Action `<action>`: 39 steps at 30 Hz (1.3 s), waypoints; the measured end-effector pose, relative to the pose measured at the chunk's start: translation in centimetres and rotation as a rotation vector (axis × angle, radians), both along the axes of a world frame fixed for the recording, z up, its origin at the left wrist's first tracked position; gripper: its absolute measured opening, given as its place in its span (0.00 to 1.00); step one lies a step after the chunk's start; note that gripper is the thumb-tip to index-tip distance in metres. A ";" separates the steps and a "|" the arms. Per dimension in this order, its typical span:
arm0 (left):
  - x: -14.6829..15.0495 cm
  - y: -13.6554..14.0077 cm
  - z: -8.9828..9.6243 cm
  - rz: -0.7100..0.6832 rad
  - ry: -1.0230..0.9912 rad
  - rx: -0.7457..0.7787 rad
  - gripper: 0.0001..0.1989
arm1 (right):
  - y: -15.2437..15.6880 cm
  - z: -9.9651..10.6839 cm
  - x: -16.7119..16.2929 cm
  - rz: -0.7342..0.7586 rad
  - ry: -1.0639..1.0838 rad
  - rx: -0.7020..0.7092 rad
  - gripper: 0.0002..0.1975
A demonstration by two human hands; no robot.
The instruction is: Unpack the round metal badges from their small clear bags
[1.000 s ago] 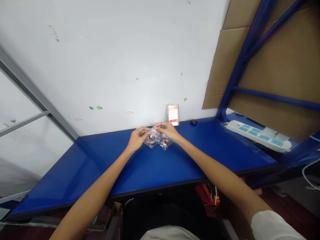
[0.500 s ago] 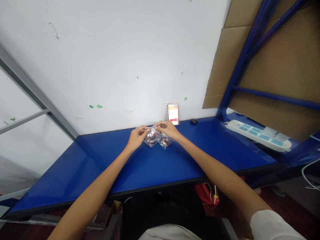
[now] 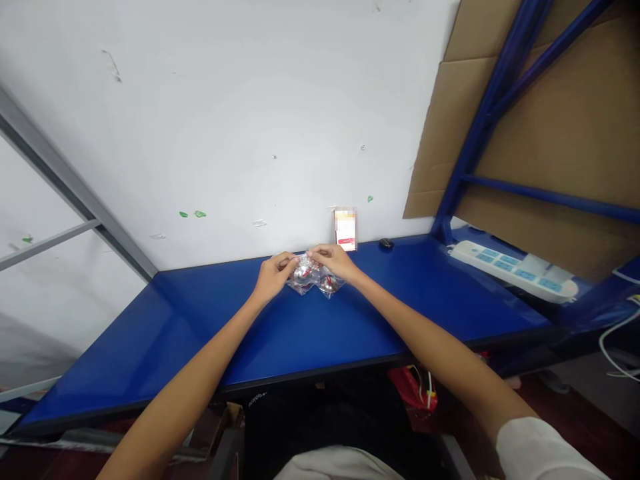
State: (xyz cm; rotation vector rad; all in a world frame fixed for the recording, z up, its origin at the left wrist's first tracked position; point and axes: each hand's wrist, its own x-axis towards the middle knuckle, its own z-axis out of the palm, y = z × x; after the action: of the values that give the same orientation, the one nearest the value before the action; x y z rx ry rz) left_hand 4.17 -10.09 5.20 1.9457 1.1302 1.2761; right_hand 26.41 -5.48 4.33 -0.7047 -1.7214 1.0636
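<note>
Both hands pinch the top edge of a clear plastic bag (image 3: 303, 275) holding a shiny, round metal piece with red on it. My left hand (image 3: 275, 272) grips the bag's left side, thumb and fingers closed together. At its right side, my right hand (image 3: 331, 259) pinches the same edge. A second clear bag (image 3: 330, 285) with a similar round metal piece lies on the blue table (image 3: 310, 340), below my right hand and against the first. What exactly the metal pieces are is too small to tell.
Against the white wall leans a phone (image 3: 346, 230) with a lit screen. Right of it lies a small black object (image 3: 386, 243). A white power strip (image 3: 515, 270) stands beyond the table's right side, by a blue metal frame (image 3: 470, 153). Below the front edge hangs a red bag (image 3: 414, 389).
The view has shifted very slightly. Both hands stay at the bag's top edge, the right fingers a little farther left; the bag's edge now looks less stretched.
</note>
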 end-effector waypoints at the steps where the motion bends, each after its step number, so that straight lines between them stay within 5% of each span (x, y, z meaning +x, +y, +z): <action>1: 0.0 0.0 0.0 0.010 0.004 0.003 0.21 | -0.1 0.0 0.0 0.018 -0.002 -0.011 0.19; 10: -0.3 0.1 0.2 0.088 0.087 0.073 0.26 | -0.8 0.3 -0.3 0.051 -0.016 0.016 0.17; 23: -0.1 0.1 0.0 0.008 0.019 -0.010 0.23 | -1.1 0.8 -0.4 -0.022 -0.018 0.010 0.22; 30: -0.3 0.1 0.2 0.074 0.087 0.061 0.24 | -0.9 0.5 -0.3 0.115 0.016 0.048 0.22; 39: -0.4 0.2 0.1 0.023 0.078 0.007 0.23 | -0.9 0.6 -0.2 -0.017 -0.005 0.061 0.17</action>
State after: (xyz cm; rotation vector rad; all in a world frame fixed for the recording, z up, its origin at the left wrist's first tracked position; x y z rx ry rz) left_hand 3.81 -9.91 5.29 2.0087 1.1902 1.2274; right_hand 26.17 -6.42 4.97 -0.6823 -1.7419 0.9939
